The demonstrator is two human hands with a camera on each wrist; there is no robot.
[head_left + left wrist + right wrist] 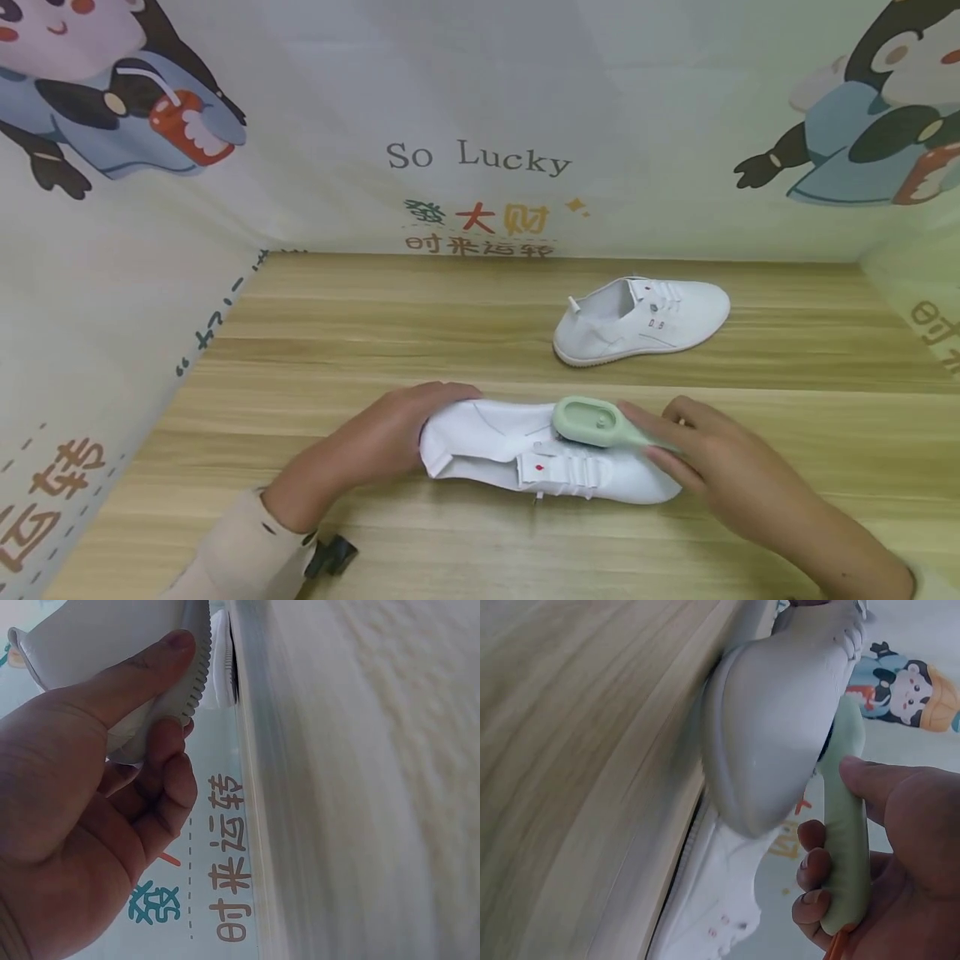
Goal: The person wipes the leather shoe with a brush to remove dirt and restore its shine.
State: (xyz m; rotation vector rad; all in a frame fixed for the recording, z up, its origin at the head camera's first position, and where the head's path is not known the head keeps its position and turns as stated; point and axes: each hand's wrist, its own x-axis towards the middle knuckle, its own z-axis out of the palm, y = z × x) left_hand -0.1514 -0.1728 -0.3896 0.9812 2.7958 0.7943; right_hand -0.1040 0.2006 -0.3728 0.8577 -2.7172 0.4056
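A white lace-up shoe (480, 429) is tilted over the near part of the wooden table, its toe to the right. At its heel my left hand (390, 433) grips it; in the left wrist view the thumb (142, 675) lies along the side and curled fingers hold the ribbed sole (199, 667). My right hand (720, 467) holds a pale green brush (592, 421) by its handle (846, 847). The brush head rests against the shoe's upper beside the laces (581, 473). Its dark bristles are mostly hidden behind the shoe.
Behind, a second white shoe (697, 312) sits on the wooden table (375, 333), toe to the right. Printed cloth walls (480, 83) enclose the back and sides. A small black object (332, 556) is beside the left sleeve (240, 550).
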